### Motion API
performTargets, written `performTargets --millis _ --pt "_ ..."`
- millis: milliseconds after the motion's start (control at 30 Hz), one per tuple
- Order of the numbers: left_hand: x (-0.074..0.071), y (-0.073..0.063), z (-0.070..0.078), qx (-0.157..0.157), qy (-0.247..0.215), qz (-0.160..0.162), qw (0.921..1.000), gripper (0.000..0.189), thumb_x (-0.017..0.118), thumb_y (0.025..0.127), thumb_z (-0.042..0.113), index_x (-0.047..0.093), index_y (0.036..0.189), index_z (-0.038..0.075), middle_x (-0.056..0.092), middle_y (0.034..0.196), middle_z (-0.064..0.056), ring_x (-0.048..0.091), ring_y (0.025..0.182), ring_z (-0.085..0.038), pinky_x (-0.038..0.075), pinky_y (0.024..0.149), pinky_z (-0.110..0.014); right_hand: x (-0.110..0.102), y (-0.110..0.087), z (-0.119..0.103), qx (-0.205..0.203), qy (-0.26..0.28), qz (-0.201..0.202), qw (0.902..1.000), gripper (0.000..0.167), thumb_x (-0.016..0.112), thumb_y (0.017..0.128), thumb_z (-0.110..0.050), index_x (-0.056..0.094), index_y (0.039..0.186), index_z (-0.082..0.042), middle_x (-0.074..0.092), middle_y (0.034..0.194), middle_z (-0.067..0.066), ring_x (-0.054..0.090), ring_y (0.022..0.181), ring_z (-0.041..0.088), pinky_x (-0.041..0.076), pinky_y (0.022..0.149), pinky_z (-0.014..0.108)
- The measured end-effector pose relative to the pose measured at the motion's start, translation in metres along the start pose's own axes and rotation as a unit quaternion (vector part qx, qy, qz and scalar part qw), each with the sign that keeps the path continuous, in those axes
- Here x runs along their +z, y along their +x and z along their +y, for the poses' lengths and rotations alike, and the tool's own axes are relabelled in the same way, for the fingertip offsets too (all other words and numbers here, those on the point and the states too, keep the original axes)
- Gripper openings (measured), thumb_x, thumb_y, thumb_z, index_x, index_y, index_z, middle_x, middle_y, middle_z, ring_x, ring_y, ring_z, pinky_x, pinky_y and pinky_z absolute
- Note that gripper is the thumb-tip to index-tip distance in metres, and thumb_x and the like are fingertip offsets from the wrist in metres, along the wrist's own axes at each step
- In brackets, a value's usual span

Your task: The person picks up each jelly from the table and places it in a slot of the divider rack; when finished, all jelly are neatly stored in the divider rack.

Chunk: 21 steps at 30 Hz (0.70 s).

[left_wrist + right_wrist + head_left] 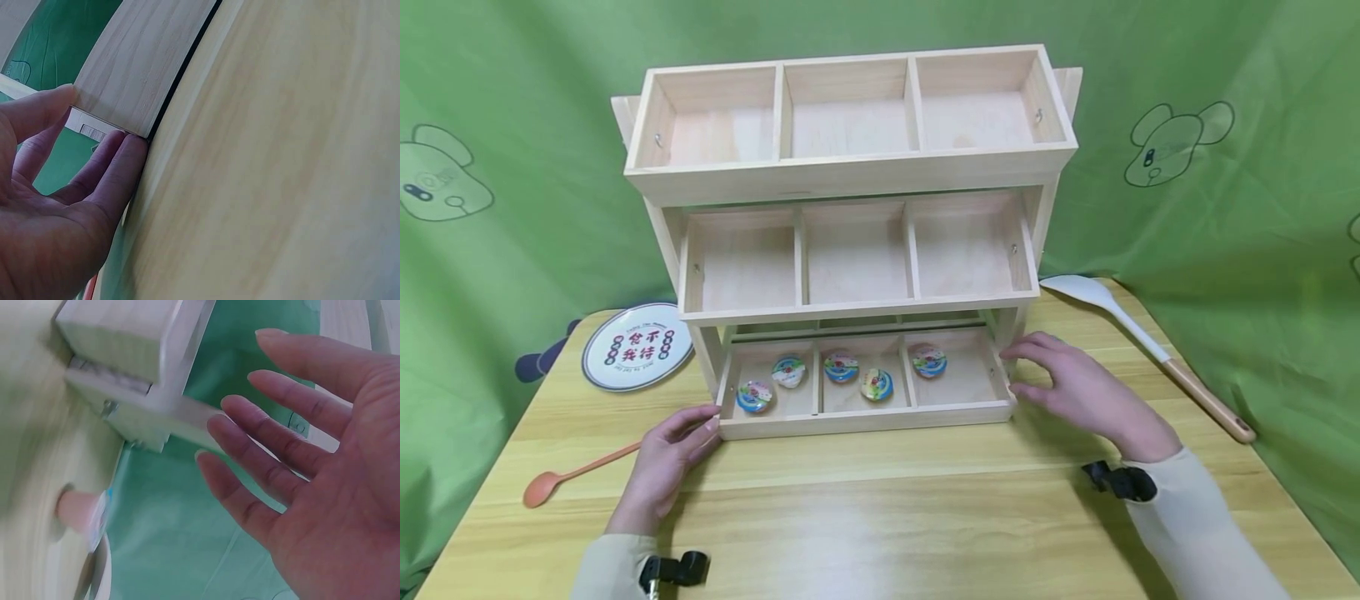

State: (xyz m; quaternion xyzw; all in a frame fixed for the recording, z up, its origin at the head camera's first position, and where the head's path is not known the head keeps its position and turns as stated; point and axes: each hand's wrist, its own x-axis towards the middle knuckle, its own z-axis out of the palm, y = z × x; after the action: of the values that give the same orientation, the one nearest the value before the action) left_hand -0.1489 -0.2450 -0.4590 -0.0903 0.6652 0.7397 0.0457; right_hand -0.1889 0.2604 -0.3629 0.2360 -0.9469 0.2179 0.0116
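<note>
A three-tier wooden rack stands on the table, its bottom tray point(865, 423) holding several small jelly cups point(841, 366). Two cups lie in the left compartment, two in the middle, one in the right. At the tray's left front corner, my left hand point(666, 462) touches the wood; in the left wrist view its thumb and fingertips point(134, 147) meet the panel's end without wrapping round it. My right hand point(1078, 392) is beside the tray's right end. In the right wrist view its fingers point(269, 472) are spread, loosely extended, with nothing held.
Above are the middle tray point(857, 307) and top tray point(850, 179), each with three compartments. A plate point(638, 347) and orange spoon point(568, 476) lie left; a white ladle point(1138, 335) lies right. A pinkish jelly cup point(78, 510) appears in the right wrist view.
</note>
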Motion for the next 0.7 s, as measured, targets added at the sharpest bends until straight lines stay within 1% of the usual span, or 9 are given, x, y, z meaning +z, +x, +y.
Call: performTargets --millis 167,333,400,567,700 --pt "0.0 0.0 -0.001 0.006 -0.008 -0.005 0.9999 0.031 0.065 0.093 0.003 0.059 0.122 -0.008 0.05 0.127 -0.014 0.061 0.108 -0.016 0.051 0.099 -0.033 -0.003 -0.005 0.012 0.01 0.011 0.003 0.9999 0.041 0.074 0.087 -0.01 0.061 0.125 -0.001 0.058 0.125 0.016 0.054 0.113 0.041 0.044 0.098 0.062" --pt "0.0 -0.001 0.0 0.005 -0.007 -0.006 0.9999 0.032 0.065 0.093 0.003 0.059 0.122 -0.008 0.051 0.126 -0.012 0.061 0.108 -0.015 0.051 0.099 -0.033 -0.003 -0.01 0.023 0.017 0.01 0.01 0.9998 0.033 0.074 0.087 -0.01 0.064 0.118 -0.001 0.059 0.118 0.015 0.056 0.11 0.039 0.047 0.095 0.061" --pt "0.0 -0.001 0.0 0.004 -0.007 -0.006 1.0 0.032 0.065 0.093 0.003 0.059 0.123 -0.008 0.051 0.126 -0.012 0.061 0.108 -0.016 0.051 0.099 -0.033 -0.003 -0.011 0.027 0.02 0.009 0.013 0.9997 0.031 0.074 0.088 -0.011 0.064 0.116 0.0 0.059 0.118 0.015 0.056 0.11 0.039 0.045 0.096 0.062" --pt "0.001 -0.001 0.001 0.001 -0.004 -0.005 1.0 0.033 0.065 0.094 0.004 0.058 0.124 -0.008 0.049 0.129 -0.015 0.06 0.108 -0.016 0.05 0.1 -0.033 -0.005 -0.014 0.037 0.032 0.013 0.018 0.9992 0.034 0.073 0.09 -0.017 0.064 0.119 0.0 0.058 0.122 0.018 0.052 0.115 0.043 0.04 0.1 0.066" --pt "0.001 -0.002 0.001 0.002 -0.005 -0.005 1.0 0.033 0.065 0.093 0.004 0.058 0.123 -0.008 0.049 0.129 -0.016 0.06 0.109 -0.017 0.05 0.1 -0.033 -0.004 -0.015 0.044 0.046 0.012 0.019 0.9987 0.034 0.072 0.09 -0.015 0.064 0.12 -0.001 0.057 0.123 0.019 0.05 0.116 0.045 0.038 0.1 0.067"
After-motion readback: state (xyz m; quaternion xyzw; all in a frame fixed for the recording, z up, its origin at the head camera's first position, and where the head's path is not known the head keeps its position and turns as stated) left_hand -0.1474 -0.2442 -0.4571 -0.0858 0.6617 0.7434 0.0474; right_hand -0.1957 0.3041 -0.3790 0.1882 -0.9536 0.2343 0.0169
